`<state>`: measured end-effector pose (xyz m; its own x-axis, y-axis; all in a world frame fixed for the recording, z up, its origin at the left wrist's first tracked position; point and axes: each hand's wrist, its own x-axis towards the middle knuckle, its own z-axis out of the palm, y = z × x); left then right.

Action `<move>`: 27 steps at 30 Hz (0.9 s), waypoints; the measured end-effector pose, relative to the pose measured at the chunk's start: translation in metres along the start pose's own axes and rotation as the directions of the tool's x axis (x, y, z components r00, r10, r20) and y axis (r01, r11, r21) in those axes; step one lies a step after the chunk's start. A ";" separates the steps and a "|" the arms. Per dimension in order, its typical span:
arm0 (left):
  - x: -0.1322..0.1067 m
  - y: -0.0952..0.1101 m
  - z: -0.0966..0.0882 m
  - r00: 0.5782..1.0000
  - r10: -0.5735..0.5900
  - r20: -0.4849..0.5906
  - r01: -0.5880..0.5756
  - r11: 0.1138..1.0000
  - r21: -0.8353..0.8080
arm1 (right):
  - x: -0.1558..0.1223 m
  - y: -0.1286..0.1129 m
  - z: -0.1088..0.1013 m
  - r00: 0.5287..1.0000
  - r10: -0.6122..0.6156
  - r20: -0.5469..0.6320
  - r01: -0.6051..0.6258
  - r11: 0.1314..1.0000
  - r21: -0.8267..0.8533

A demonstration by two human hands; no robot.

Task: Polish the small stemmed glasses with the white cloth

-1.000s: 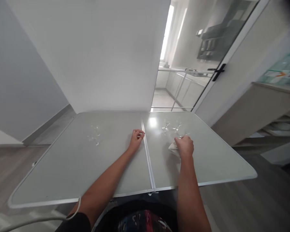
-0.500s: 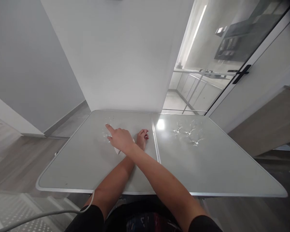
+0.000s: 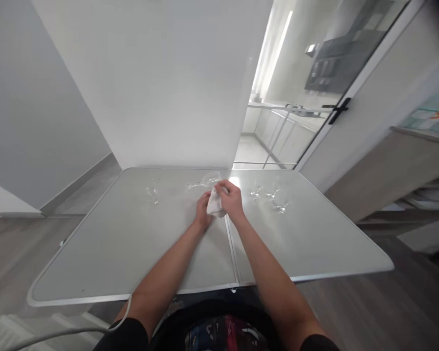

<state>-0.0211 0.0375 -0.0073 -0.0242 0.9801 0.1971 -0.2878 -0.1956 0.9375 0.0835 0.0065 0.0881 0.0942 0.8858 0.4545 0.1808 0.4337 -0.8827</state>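
My two hands meet over the middle seam of a grey folding table. A crumpled white cloth is bunched between them. My right hand is closed around the cloth's top and a clear wine glass, which lies tilted with its stem pointing left. The curled fingers of my left hand press against the cloth from the left. How the glass is gripped is partly hidden by the cloth.
Another clear glass stands on the left table half. Three more glasses stand on the right half. A white wall is behind the table, a glass door at the back right and a shelf unit on the right.
My right hand reached across to the glasses on the left half with the cloth, then came back to the middle with one glass. My left hand stayed by the seam and now touches the cloth.
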 end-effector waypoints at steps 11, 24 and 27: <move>-0.002 0.006 -0.002 0.998 -0.064 0.002 0.060 0.934 -0.352 | -0.017 0.071 -0.025 0.917 0.354 0.182 -0.398 0.799 0.451; -0.001 0.011 -0.005 0.999 -0.045 0.007 0.046 0.968 -0.248 | -0.001 0.096 -0.054 0.649 0.712 0.269 -0.584 0.239 0.775; -0.002 0.012 -0.005 0.994 -0.088 0.070 0.103 0.960 -0.261 | 0.001 0.097 -0.050 0.661 0.724 0.197 -0.540 0.277 0.794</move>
<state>-0.0288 0.0337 0.0019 0.0686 0.9887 0.1335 -0.5283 -0.0775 0.8455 0.1503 0.0410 0.0087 0.0007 0.9320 -0.3625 -0.7785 -0.2270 -0.5852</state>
